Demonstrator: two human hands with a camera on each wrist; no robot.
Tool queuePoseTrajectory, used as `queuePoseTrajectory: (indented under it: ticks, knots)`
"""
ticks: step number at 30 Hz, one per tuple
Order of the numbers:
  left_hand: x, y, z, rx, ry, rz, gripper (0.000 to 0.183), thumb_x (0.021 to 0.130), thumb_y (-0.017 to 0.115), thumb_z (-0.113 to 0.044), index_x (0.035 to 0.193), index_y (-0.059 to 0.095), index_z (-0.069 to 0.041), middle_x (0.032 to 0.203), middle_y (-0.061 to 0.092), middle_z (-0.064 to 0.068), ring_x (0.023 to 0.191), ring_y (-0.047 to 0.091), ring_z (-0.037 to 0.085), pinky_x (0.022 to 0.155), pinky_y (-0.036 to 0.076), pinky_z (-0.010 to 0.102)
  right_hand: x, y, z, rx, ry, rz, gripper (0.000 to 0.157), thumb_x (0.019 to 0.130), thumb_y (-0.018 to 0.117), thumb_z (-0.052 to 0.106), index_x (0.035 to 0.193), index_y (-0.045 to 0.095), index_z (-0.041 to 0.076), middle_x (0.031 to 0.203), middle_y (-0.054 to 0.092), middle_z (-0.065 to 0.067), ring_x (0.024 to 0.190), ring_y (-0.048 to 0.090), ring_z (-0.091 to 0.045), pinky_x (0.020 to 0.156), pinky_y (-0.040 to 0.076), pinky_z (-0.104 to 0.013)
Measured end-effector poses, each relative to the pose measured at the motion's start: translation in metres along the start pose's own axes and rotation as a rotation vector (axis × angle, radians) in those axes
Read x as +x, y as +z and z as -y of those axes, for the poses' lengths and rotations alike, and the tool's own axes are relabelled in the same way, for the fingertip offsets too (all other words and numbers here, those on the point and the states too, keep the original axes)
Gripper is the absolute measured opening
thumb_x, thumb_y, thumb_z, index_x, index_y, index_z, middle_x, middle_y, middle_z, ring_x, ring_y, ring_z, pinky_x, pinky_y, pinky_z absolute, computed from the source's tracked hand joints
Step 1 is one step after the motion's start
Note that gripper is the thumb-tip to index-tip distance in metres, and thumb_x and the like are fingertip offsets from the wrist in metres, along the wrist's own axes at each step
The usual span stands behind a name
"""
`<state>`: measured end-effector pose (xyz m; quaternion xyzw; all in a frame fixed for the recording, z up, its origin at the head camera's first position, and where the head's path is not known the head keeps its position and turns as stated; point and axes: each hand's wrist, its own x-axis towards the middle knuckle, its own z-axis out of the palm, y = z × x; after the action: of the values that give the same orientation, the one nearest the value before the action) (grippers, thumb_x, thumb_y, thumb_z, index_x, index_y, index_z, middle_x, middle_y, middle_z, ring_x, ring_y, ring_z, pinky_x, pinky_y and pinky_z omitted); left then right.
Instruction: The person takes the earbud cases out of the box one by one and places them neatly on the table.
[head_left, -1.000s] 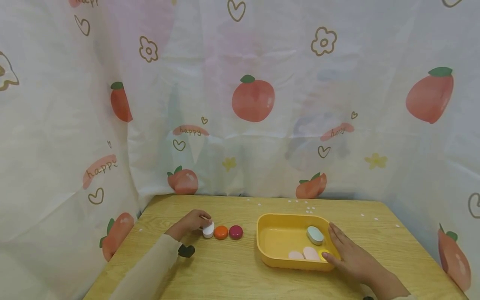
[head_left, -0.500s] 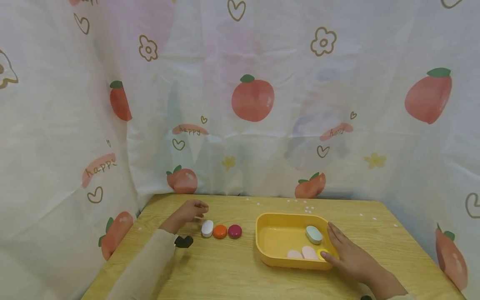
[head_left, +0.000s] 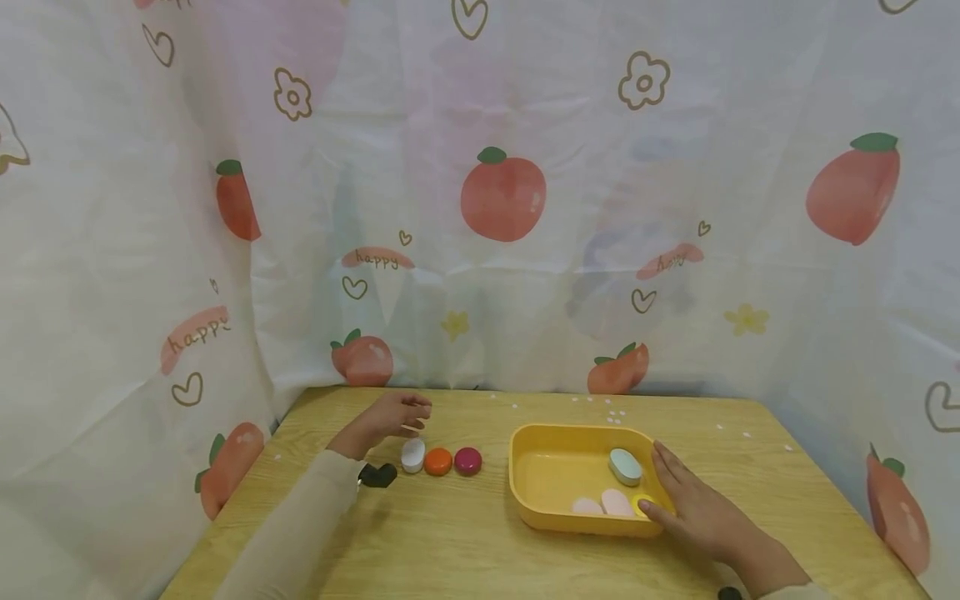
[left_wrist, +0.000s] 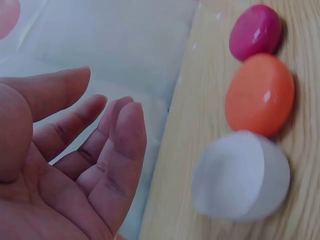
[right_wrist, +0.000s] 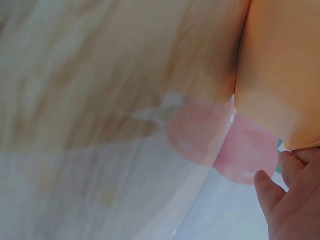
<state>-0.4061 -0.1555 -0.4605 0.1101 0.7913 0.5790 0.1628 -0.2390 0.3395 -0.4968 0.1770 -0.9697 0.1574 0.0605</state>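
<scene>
Fingers (left_wrist: 127, 165) of the left hand (head_left: 386, 417): loosely bent, thumb standing apart from the fingertips, hand raised just above the table (head_left: 450, 550). White piece (head_left: 412, 456) lies on the tabletop at 6 o'clock from these fingertips in the head view, near but apart; in the left wrist view, where it is blurred, it sits at 4 o'clock from them. Orange piece (head_left: 438, 462) just beside it at 3 o'clock; contact between the two cannot be told. Crimson piece (head_left: 468, 461) follows at 3 o'clock from the orange, completing a row. Yellow tray (head_left: 570, 522) at 3 o'clock from the row, well apart from the left hand. Right hand (head_left: 701, 512): fingers straight and close together along the tray's 3 o'clock side, thumb spread away over the rim near 4 o'clock. Tray contents, read from its centre: mint piece (head_left: 625, 467) between 2 and 3 o'clock, yellow piece (head_left: 642, 505) at 4 beside the thumb and partly hidden, one pink piece (head_left: 617, 502) at 5, second pale pink piece (head_left: 587, 506) near 6, partly hidden by the near wall.
</scene>
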Motion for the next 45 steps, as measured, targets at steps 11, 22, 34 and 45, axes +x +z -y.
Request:
queuePoseTrajectory:
  ticks: [11, 22, 34, 45]
  knots:
    - [0.01, 0.037, -0.026, -0.018, 0.063, 0.113, 0.037, 0.098, 0.061, -0.019, 0.124, 0.056, 0.006, 0.114, 0.06, 0.024, 0.1, 0.063, 0.038, 0.079, 0.057, 0.039, 0.0, 0.0, 0.002, -0.02, -0.031, -0.033, 0.083, 0.098, 0.052, 0.05, 0.15, 0.022, -0.008, 0.156, 0.018, -0.025, 0.138, 0.027, -0.044, 0.102, 0.035, -0.059]
    - [0.017, 0.074, -0.04, -0.024, 0.103, 0.191, 0.034, 0.093, 0.069, -0.016, 0.119, 0.06, 0.004, 0.103, 0.066, 0.015, 0.099, 0.063, 0.043, 0.076, 0.058, 0.042, 0.001, -0.002, 0.002, 0.015, -0.013, -0.013, 0.084, 0.098, 0.054, 0.048, 0.15, 0.021, -0.008, 0.157, 0.016, -0.025, 0.138, 0.025, -0.045, 0.103, 0.033, -0.059]
    - [0.019, 0.113, -0.052, 0.006, 0.149, 0.274, 0.032, 0.094, 0.068, -0.017, 0.12, 0.062, 0.0, 0.109, 0.065, 0.019, 0.089, 0.067, 0.029, 0.074, 0.058, 0.041, 0.002, 0.0, 0.0, -0.013, -0.01, -0.029, 0.084, 0.097, 0.054, 0.05, 0.149, 0.024, -0.009, 0.157, 0.019, -0.024, 0.14, 0.023, -0.043, 0.111, 0.024, -0.053]
    - [0.024, 0.138, -0.053, 0.041, 0.174, 0.317, 0.036, 0.094, 0.067, -0.017, 0.122, 0.06, 0.004, 0.111, 0.065, 0.023, 0.089, 0.068, 0.029, 0.071, 0.059, 0.039, 0.0, -0.005, 0.004, -0.093, -0.044, -0.035, 0.081, 0.098, 0.049, 0.052, 0.147, 0.03, -0.01, 0.155, 0.023, -0.026, 0.141, 0.02, -0.044, 0.114, -0.01, -0.028]
